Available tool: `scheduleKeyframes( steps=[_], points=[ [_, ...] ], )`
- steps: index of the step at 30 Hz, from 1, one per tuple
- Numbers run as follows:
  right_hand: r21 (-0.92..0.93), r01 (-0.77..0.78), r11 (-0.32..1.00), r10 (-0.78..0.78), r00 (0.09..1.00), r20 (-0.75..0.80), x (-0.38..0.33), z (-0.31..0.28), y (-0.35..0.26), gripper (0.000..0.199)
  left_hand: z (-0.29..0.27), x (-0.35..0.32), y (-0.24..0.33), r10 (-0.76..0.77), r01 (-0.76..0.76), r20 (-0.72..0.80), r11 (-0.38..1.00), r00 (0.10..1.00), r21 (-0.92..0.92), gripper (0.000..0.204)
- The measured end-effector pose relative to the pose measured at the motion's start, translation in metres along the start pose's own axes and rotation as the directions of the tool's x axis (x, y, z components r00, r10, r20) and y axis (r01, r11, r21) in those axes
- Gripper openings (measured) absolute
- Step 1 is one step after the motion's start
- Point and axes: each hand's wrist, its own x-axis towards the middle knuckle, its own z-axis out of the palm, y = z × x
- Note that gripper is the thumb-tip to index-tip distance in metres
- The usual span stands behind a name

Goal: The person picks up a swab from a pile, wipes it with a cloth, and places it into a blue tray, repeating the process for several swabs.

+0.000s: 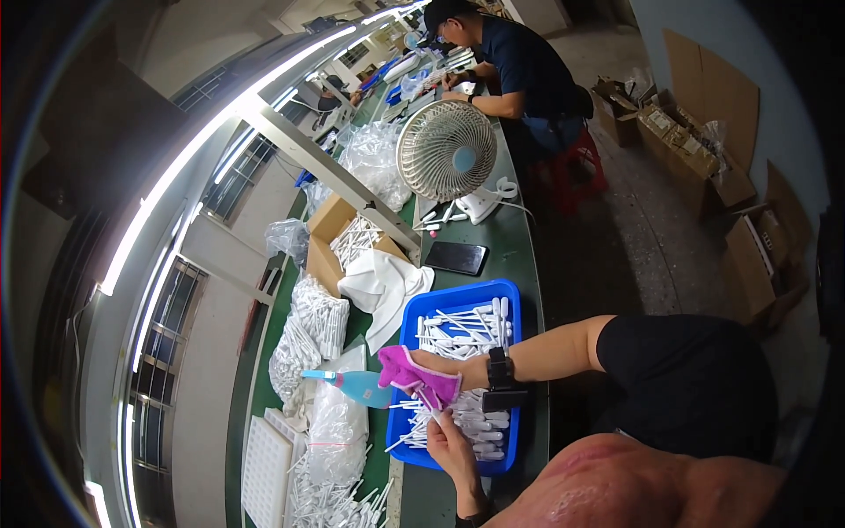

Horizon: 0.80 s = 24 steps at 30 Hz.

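Observation:
My right hand (429,363) is closed round a magenta cloth (407,370) above the blue tray (394,440). My left hand (452,451) pinches a slim white plastic stick (435,412), whose far end meets the cloth and is partly hidden by it. Inside the tray lie many white sticks (458,327) with thin stems and thicker ends, in one pile beyond my right forearm and another pile of thick-ended pieces (486,429) beside my left hand. A light-blue spray bottle (363,388) lies next to the cloth.
Bagged white sticks (317,326), a clear bag (338,414), a white perforated rack (266,471) and a cardboard box (327,251) crowd the bench. A phone (456,258) and a fan (447,150) stand beyond the tray. A co-worker (528,70) sits farther along; cartons (687,141) line the floor.

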Motion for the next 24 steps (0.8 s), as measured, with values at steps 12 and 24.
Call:
scheduleKeyframes(
  steps=[12,24],
  points=[
    [-0.176,-0.083,0.981,0.109,0.984,0.143,-0.016,0.027,0.003,0.029,-0.019,0.011,-0.004,-0.103,0.105,0.026,0.929,0.994,-0.356,0.024],
    [0.163,-0.138,0.977,0.144,0.989,-0.026,-0.010,0.012,-0.001,0.036,0.005,-0.005,0.004,-0.135,0.214,0.261,0.929,0.956,-0.301,0.026]
  ],
)
